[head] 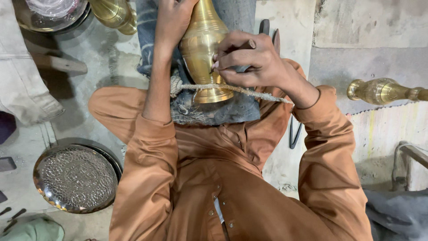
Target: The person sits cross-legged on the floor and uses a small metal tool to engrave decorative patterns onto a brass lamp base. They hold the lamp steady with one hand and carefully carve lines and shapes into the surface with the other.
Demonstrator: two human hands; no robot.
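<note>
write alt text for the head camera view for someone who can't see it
A person in a brown shirt steadies a brass vase with the left hand while the right hand presses a small tool against its side. A rope crosses the vase's base; an embossed metal tray lies on the floor nearby.

An embossed round metal tray [76, 177] lies on the floor [285, 27] and serves as the landmark. Well to its right, at the frame's far edge, a slim brass vase [383, 91] lies on its side just above a pale striped mat [388, 129]. Far above the tray, in the upper left corner, sits a shallow brass bowl [49, 15], with another brass vessel [116, 13] just to its right. A pale grey cloth [22, 85] hangs between bowl and tray. Below the tray lies a greenish cloth [35, 230].
</note>
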